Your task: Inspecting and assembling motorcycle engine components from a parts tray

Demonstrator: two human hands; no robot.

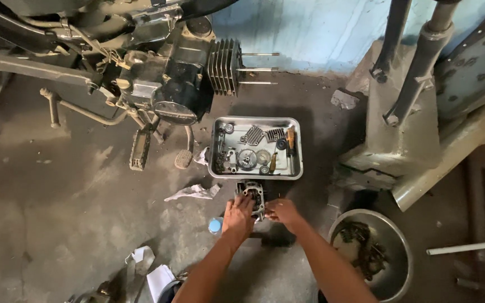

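A dark metal cylinder head (252,194) rests on the grimy floor just in front of a metal tray (254,174). My left hand (238,215) lies on its left side, fingers spread over it. My right hand (282,211) grips its right side. The tray holds several small engine parts: gears, finned covers, bolts and a wooden-handled tool. Behind it stands a motorcycle engine (181,73) with a finned cylinder (224,66) and long studs pointing right.
A round metal bowl (399,247) with a chain in it sits at the lower right. Crumpled rags (193,192) and paper (151,272) lie on the floor at left. A blue-capped bottle (215,225) stands by my left wrist. Motorcycle fork legs (416,73) rise at the right.
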